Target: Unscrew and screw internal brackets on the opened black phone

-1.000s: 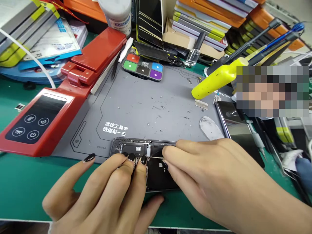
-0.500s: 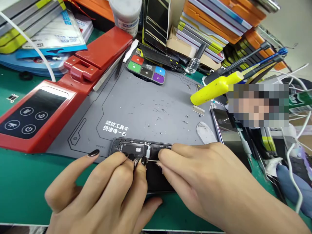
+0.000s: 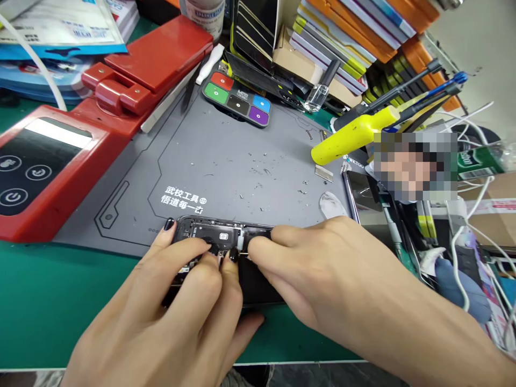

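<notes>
An opened black phone (image 3: 217,234) lies at the near edge of a grey work mat (image 3: 226,161), its inner parts showing. My left hand (image 3: 173,312) rests on the phone's left part, fingertips pressed down on the inside and one finger on its far left corner. My right hand (image 3: 322,279) comes from the right, fingers pinched shut on thin metal tweezers (image 3: 241,255) whose tip is between the two hands' fingertips. Most of the phone's lower half is hidden under both hands.
A red device with touch buttons (image 3: 48,161) lies left of the mat. A coloured parts tray (image 3: 236,99) sits at the mat's far edge, a yellow-handled tool (image 3: 350,134) and a second phone (image 3: 363,193) at the right. Stacked boxes (image 3: 338,37) and cables (image 3: 471,215) crowd the back and right.
My two hands have closed together over the phone; the left forefinger has moved from the green table onto the phone's corner. The camera has shifted, so the table sits further left and higher.
</notes>
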Motion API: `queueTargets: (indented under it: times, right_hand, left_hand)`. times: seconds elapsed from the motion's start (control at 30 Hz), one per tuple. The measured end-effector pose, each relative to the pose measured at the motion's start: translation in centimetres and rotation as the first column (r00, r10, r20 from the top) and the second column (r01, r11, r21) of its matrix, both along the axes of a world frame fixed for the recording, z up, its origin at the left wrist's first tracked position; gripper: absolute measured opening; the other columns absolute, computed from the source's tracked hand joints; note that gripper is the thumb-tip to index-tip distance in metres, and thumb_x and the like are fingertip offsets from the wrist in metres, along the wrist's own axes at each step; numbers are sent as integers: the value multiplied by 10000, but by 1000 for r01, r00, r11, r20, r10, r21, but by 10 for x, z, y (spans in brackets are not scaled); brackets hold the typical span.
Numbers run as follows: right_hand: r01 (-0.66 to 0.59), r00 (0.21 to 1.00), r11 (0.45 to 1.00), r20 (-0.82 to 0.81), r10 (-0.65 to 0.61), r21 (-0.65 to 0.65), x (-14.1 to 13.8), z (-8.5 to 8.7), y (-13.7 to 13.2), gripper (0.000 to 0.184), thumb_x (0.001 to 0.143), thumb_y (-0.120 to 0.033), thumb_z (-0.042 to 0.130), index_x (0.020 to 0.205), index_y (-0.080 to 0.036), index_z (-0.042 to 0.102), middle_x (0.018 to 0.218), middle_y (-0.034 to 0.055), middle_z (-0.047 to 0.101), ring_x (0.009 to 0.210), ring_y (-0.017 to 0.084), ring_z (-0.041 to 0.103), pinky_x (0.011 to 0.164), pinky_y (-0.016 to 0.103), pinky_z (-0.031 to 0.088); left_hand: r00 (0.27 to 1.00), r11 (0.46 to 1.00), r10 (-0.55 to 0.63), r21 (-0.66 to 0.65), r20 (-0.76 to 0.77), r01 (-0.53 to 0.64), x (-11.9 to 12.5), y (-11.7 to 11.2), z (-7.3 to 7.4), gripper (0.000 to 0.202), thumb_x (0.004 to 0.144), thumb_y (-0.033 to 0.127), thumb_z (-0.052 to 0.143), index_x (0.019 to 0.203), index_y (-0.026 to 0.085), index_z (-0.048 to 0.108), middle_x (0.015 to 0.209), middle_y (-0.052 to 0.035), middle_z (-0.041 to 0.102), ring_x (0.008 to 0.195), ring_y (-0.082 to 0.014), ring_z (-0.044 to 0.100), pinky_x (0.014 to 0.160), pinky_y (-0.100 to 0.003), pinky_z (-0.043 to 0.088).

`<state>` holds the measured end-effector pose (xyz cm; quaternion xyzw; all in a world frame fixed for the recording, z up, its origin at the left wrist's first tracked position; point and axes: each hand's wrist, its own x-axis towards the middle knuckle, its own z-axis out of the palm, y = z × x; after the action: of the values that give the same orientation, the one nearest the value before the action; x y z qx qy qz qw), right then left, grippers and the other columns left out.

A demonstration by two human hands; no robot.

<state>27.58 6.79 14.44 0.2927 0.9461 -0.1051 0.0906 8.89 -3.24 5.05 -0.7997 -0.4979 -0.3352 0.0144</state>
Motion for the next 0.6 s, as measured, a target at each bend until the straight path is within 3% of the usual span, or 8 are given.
queueTargets:
  times: [0.17,0.33,0.47,0.6]
  right_hand:
    - [29,994,998,104,-23,-62,-10,7,7,205,935,-87,603,824,-256,569,622,-66,616,473,147,333,515,325,137]
    - [61,984,995,170,-46,-82,-18,14,14,222,946,-121,660,778,-251,596,637,-69,660,485,132,357,511,309,169]
    - [83,979,994,192,-67,-74,-18,16,14,245,961,-171,695,740,-245,620,620,-63,651,484,127,315,496,302,176]
    - [89,974,994,213,-76,-56,-20,18,14,246,953,-182,719,723,-238,652,581,-55,614,469,121,283,485,308,167]
  left_hand:
    - [1000,1000,-11,7,-24,11,0,-2,2,266,1005,323,721,1198,141,704,1024,-83,658,1111,-325,619,1354,-486,359]
    - [997,1000,8,-15,-82,-9,-5,-7,-2,247,969,420,752,1110,220,724,966,-68,656,1048,-330,650,1266,-562,452]
    - [998,998,50,-35,-43,-51,-9,-10,-11,302,960,492,760,1162,269,728,943,-52,693,1058,-316,696,1277,-553,501]
    - [996,999,-32,-10,85,33,-7,-17,-15,270,951,589,734,1066,348,770,1001,-26,778,1200,-326,752,1164,-523,647]
